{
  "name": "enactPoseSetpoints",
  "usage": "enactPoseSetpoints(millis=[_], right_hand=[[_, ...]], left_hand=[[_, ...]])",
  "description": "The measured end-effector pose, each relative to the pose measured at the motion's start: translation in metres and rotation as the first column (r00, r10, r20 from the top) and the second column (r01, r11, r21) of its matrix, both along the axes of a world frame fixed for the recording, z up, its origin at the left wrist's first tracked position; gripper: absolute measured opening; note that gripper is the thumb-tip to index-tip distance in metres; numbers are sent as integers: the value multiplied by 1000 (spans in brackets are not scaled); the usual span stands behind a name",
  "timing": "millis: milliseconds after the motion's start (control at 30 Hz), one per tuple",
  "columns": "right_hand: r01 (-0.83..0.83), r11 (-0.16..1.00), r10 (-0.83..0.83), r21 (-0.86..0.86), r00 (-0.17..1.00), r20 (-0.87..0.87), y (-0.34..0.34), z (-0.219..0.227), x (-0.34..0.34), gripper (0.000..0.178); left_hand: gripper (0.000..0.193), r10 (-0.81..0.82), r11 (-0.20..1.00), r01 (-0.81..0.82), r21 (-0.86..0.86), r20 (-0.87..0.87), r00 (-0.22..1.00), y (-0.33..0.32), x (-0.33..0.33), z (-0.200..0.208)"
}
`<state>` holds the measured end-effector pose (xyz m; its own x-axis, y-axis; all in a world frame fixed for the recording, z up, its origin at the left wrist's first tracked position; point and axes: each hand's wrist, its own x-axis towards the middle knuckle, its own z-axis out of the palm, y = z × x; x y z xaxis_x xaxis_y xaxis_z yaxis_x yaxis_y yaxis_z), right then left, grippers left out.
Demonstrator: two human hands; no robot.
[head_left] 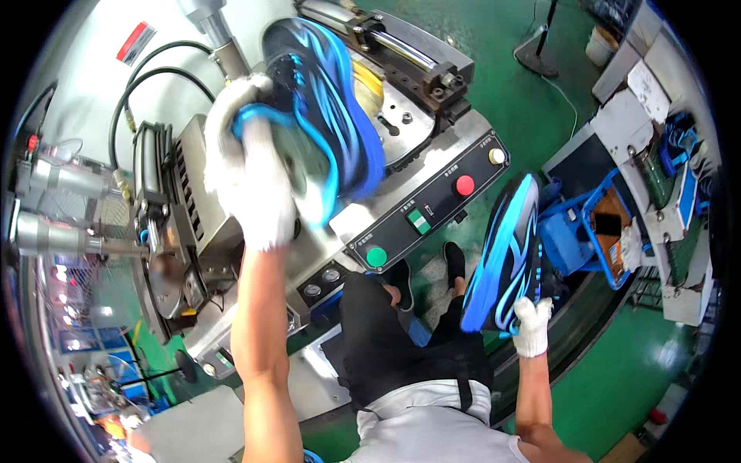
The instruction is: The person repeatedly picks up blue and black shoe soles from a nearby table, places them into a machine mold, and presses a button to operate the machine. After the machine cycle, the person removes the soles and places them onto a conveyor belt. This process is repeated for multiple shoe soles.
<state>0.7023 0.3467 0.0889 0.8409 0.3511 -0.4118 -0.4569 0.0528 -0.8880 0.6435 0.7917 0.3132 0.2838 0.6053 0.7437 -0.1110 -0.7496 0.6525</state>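
White-gloved left hand [255,174]: fingers curled on the left side of a black-and-blue sports shoe [328,116]; blurred, exact grip hard to tell. That shoe lies right of and beyond the hand, over a grey steel machine [405,127], long axis running away from the body, tilted. White-gloved right hand [532,328] pinches the near end of a second blue-and-black shoe [503,258], long axis also pointing away. Between the shoes: black control panel [397,229], round red button [464,186]. Yellow piece [369,89] partly hidden behind first shoe; blue plastic basket [567,241] beside second.
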Motion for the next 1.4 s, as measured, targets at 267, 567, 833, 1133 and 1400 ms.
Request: enactPoseSetpoints(millis=[267,567,833,1133,1400], right_hand=[[-166,965,254,-204,790,558,211,151,122,56],[-437,546,835,-715,354,421,501,211,179,62],[194,345,938,-918,-40,344,573,118,173,59],[-16,342,939,-940,36,341,513,163,132,91],[-242,685,663,-687,-183,726,277,45,-59,79]], left_hand=[[33,-549,817,424,-391,-306,778,-127,-224,-87],[39,-634,755,340,-561,-493,595,-148,-313,-166],[39,-639,711,324,-624,-382,668,-139,-325,-187],[50,-613,769,292,-569,-526,589,-146,-310,-180],[50,-700,681,319,-659,-458,548,-158,-296,-182]])
